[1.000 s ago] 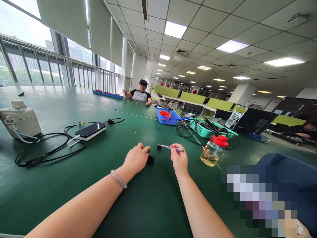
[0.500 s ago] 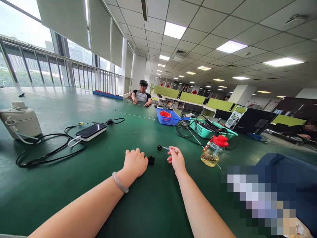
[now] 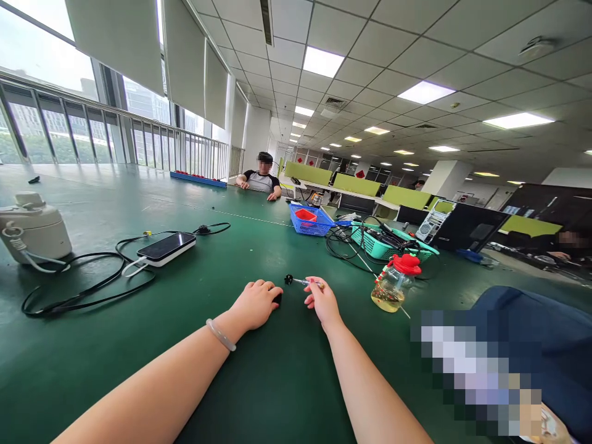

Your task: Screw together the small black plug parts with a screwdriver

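Observation:
My left hand (image 3: 253,304) rests low over the green table, its fingers bent over a small black part (image 3: 278,299) that is mostly hidden by them. In my right hand (image 3: 324,303) is a slim screwdriver (image 3: 300,282), pinched between thumb and fingers and pointing left. At the end of its metal shaft sits a small black spoked piece (image 3: 288,279), just beyond my left fingertips. Whether this piece is fixed to the tip or only touches it, I cannot tell.
To the right stand a red-lidded glass jar (image 3: 393,287) and a teal basket (image 3: 370,242) of cables. A blue basket (image 3: 309,227) is farther back. On the left lie a phone-like device (image 3: 166,248), black cable and a beige bottle (image 3: 34,228). Across the table sits a person (image 3: 261,180).
My left fingers have closed over the black part, which showed more before. The screwdriver and the piece at its tip have shifted slightly left, towards my left hand. The view has turned a little.

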Tool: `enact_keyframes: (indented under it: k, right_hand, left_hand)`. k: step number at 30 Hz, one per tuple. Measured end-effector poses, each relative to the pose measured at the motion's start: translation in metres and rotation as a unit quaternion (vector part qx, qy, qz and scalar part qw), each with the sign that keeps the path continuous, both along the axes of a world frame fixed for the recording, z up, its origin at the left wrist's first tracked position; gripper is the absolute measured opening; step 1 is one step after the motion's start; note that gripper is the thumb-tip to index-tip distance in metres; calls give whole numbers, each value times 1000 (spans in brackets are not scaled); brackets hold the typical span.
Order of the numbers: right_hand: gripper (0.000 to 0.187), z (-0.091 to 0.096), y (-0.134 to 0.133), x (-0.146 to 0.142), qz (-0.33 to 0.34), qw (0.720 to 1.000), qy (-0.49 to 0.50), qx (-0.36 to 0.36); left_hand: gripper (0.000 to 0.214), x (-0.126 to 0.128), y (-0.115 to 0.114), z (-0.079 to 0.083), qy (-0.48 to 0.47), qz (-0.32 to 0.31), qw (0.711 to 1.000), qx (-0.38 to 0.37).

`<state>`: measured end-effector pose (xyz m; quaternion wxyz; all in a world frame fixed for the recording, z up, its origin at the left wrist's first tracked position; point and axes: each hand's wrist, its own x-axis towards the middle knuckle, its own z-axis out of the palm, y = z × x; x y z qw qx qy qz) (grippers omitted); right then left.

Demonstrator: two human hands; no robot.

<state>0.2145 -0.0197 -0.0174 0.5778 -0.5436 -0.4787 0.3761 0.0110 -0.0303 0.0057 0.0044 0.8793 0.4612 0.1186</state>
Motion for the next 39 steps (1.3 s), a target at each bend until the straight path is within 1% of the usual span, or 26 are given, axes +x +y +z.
enact_keyframes:
  k: [5,7,10,17,20,22,26,30,33,39]
  right_hand:
    - [41,3,-2,-1,4,1000,3,9]
    - [40,4,-2,-1,10,1000,6,9]
    - [39,2,-1,-2,25,1000,9,10]
    - [37,3,-4,-6,66,997,19,19]
    - [37,6,-6,-8,105,994,25,29]
    - [37,7,-7,-10,119,991,39,40]
    - [36,9,-7,-8,106,989,86,62]
    - [37,10,-5,-4,96,985,131,59]
    - [37,10,-4,-2,97,982,151,52]
    - [35,7,-3,0,100,977,185,43]
  left_hand:
    - [31,-10,9,-5,-20,91,995,-36]
    - [35,-12,12,-8,-28,108,993,-45]
    - [42,-13,14,-10,-39,109,992,-46]
    - [51,-17,15,-8,-65,111,990,-52]
    - [46,-15,13,-7,-82,110,989,-60]
    - [42,-12,9,-5,-98,105,987,-67]
    - [46,-7,0,0,-112,86,986,-82]
    - [43,-6,-3,2,-108,67,988,-90]
    - [41,-3,-3,1,-104,75,988,-86]
    - [26,10,-8,-4,-73,99,991,-47]
